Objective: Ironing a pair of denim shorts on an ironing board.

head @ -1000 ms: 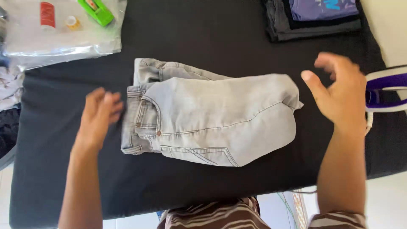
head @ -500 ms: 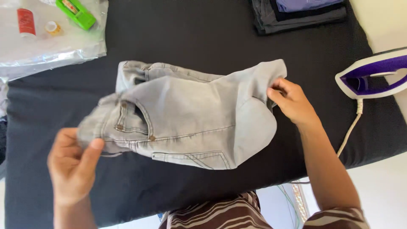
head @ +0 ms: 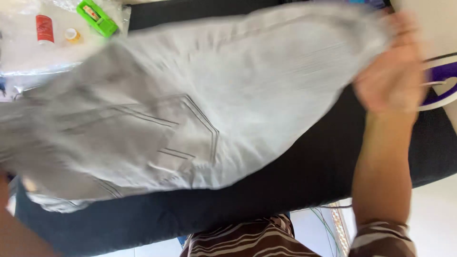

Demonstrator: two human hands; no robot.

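Two hands worked the garment at this moment. The right hand (head: 392, 71) was closed on the far right edge of the pale grey jeans (head: 190, 109), gripping the cloth near its upper corner; motion blur hid the exact finger placement. The left hand lay at the lower left frame edge, mostly out of view under the cloth, so whether it gripped the jeans could not be told.

The jeans hung spread in the air above the black desk (head: 304, 166), back pocket stitching facing the camera. The denim appeared soft and limp, moderately heavy for cloth, not slippery and not fragile; it draped and billowed rather than holding shape. Seams, waistband and hems looked like the firmest places to grip.

Beyond the right hand sat a purple and white iron (head: 440, 83). At the upper left lay a clear plastic bag (head: 24, 57), a green stapler-like item (head: 97, 18) and a small red bottle (head: 44, 28).
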